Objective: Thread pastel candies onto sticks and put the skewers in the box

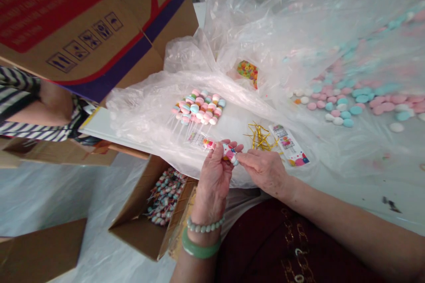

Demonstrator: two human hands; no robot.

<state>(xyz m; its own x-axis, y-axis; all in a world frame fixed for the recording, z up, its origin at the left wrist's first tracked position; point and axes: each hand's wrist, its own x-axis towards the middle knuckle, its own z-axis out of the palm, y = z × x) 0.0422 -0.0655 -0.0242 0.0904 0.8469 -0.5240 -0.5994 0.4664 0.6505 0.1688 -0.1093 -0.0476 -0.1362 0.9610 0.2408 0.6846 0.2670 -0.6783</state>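
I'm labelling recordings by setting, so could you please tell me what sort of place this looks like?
Probably a small packing workshop, judging by the pastel sweet-like pieces on sticks, the gold ties, and the open carton holding many similar-looking items.

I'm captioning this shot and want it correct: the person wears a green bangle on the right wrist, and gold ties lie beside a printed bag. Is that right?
Not quite: the head view shows the green bangle on the left wrist. The gold ties do lie beside the printed bag.
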